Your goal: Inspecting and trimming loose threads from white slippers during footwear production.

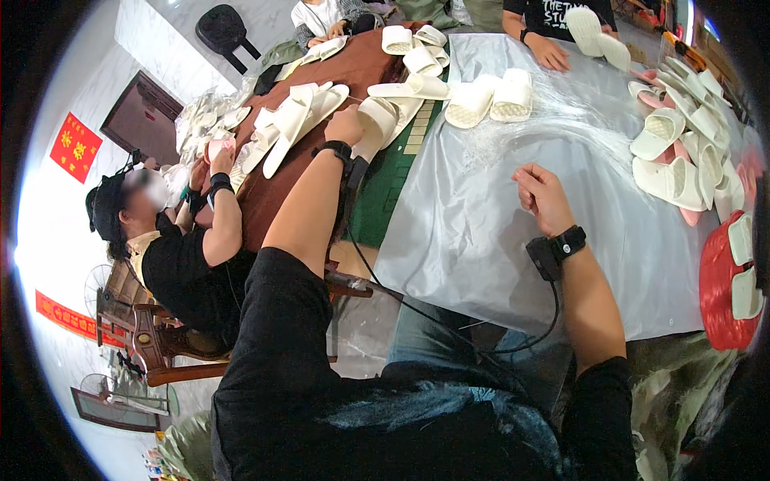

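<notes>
My left hand (345,126) is closed at the edge of a white slipper (380,119) with a broad strap, left of the table's middle; its fingertips are partly hidden. Above the silver-grey sheet, my right hand (545,196) has its fingers curled together. Whatever it may hold is too small to make out. A pair of white slippers (512,96) stands beyond it, beside a spread of thin clear plastic (553,120). Both wrists wear black bands with small boxes, joined by a black cable.
White and pink slippers (682,144) are heaped at the right, above a red bundle (719,280). More slippers (293,120) lie on the brown cloth (261,192). A co-worker (188,248) sits at the left; two others are across the table, one holding slippers (597,38).
</notes>
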A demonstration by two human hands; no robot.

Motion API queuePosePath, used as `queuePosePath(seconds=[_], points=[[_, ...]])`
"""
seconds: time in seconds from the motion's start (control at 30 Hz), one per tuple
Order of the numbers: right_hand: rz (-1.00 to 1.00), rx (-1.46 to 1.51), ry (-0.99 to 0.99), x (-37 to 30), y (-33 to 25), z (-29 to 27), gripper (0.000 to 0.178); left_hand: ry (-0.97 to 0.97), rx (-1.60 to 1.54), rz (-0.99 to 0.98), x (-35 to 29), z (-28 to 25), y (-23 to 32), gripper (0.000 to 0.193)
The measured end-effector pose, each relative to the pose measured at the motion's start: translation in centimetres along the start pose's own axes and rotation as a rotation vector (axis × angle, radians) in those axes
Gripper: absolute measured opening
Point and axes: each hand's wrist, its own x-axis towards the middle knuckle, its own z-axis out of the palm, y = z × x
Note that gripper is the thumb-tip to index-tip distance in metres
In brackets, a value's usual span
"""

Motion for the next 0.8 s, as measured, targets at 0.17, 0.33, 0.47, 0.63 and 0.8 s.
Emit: queuePosePath(seconds=[0.17, 0.33, 0.47, 0.63, 0.8], points=[[0.002, -0.104, 0.014, -0.3, 0.3, 0.0, 0.017, -0.007, 0.205, -0.147, -0.3, 0.2, 1.0, 0.021], [0.013, -0.120, -0.037, 0.2, 0.8, 1.0, 0.017, -0.031, 0.123, -0.208, 1.2, 0.0, -3.6, 0.035], [0.039, -0.166, 0.039, -0.7, 0.8, -1.4, 0.017, 0.203, -0.114, -0.314, 2.2, -0.1, 1.3, 0.034], [0.011, -0.141, -0.031, -0.1, 0.2, 0.9, 0.017, 0.221, -0.943, -0.406, 4.4, -6.9, -7.1, 0.033], [0.009, -0.157, 0.006, -0.5, -0.5, 1.2, 0.018, 0.350, -1.404, -0.357, 3.6, -13.2, -3.6, 0.026]])
